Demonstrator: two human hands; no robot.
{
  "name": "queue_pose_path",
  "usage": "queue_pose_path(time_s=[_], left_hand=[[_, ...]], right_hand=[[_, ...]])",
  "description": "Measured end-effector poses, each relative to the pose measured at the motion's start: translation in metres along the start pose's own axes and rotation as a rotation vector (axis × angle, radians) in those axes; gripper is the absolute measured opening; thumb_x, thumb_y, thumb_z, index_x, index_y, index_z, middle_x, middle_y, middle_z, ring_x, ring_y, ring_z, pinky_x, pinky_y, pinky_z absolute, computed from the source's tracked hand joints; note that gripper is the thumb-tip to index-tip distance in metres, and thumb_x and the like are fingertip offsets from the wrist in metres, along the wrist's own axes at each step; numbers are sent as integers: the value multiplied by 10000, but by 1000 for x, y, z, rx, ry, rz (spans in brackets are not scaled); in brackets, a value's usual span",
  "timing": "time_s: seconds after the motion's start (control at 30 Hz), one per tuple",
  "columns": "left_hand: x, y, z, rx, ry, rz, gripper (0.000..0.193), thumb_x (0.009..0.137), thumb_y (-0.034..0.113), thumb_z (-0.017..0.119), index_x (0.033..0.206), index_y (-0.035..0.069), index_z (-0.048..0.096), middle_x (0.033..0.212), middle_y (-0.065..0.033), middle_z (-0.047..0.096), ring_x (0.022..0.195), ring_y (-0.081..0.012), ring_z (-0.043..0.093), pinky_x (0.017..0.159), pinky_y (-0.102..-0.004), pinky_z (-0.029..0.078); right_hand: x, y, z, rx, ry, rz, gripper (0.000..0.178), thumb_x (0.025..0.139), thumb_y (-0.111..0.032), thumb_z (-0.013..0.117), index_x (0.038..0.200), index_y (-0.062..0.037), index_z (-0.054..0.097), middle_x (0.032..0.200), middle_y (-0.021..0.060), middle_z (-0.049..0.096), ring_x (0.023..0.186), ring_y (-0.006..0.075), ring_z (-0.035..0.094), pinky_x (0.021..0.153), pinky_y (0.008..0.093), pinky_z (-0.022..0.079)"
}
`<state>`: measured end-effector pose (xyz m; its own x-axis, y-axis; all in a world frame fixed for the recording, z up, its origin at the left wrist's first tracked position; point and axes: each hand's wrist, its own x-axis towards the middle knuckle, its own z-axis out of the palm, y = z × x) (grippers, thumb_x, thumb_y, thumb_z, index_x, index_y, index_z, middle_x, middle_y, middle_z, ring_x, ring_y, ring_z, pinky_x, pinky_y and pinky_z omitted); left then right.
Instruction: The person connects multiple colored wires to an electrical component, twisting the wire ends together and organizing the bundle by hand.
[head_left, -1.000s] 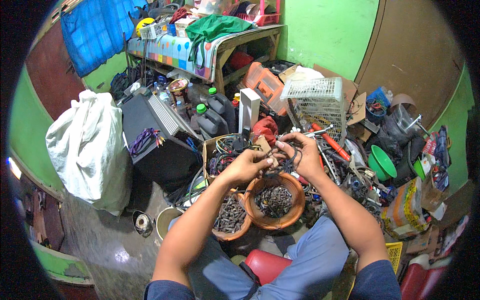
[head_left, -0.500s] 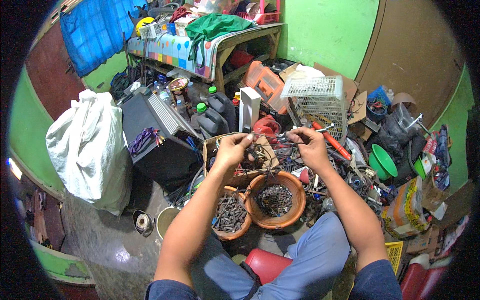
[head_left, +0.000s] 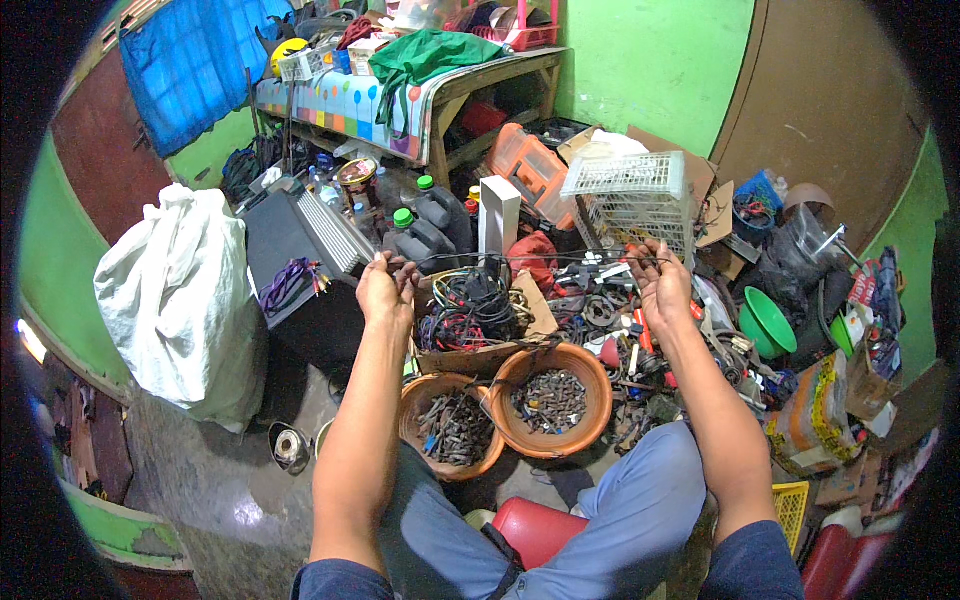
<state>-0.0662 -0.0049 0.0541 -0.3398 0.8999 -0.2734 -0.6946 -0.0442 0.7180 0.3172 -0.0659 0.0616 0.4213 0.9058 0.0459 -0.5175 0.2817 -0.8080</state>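
A thin dark cable (head_left: 440, 257) is stretched almost level between my two hands, above a cardboard box. My left hand (head_left: 388, 288) pinches its left end beside the dark jerrycans. At the other end, my right hand (head_left: 662, 287) closes on the cable in front of the white plastic basket. Below the cable, the cardboard box (head_left: 470, 362) holds a tangle of coloured wires (head_left: 478, 310). Nearer to me, two brown-orange pots (head_left: 603, 405) stand side by side, each with many small dark pieces (head_left: 458, 425) inside.
A full white sack (head_left: 180, 300) and a black box-shaped appliance (head_left: 318, 325) stand at left. Loose parts, a white basket (head_left: 630, 178) and a green bowl (head_left: 765, 322) lie at right. A cluttered table (head_left: 340, 105) stands behind. I sit over a red seat (head_left: 535, 530).
My hands have moved apart, the left one to the left and the right one to the right. The cable between them is now drawn out longer, and the wires in the box show more.
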Motion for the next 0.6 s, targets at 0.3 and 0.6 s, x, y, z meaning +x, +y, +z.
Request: queue_pose_path(time_s=[0.3,0.6], left_hand=[[-16,12,11,-30,-99,331,249,1064,309,410,1031,72,478,872,-61,553,717,-222,618,581,-329,513],[27,24,-23,-309,-174,-190,229,1046,275,423,883,114,420,622,15,388,581,-157,396,545,-303,383]], right_hand=[[2,-34,9,781,-30,179,671,1031,-538,300,1129,99,486,1186,289,517,1195,463,537,1048,553,488],[18,-18,-21,-266,284,-170,750,964,-696,335,1320,-55,492,1350,155,487,1284,264,458,1019,472,400]])
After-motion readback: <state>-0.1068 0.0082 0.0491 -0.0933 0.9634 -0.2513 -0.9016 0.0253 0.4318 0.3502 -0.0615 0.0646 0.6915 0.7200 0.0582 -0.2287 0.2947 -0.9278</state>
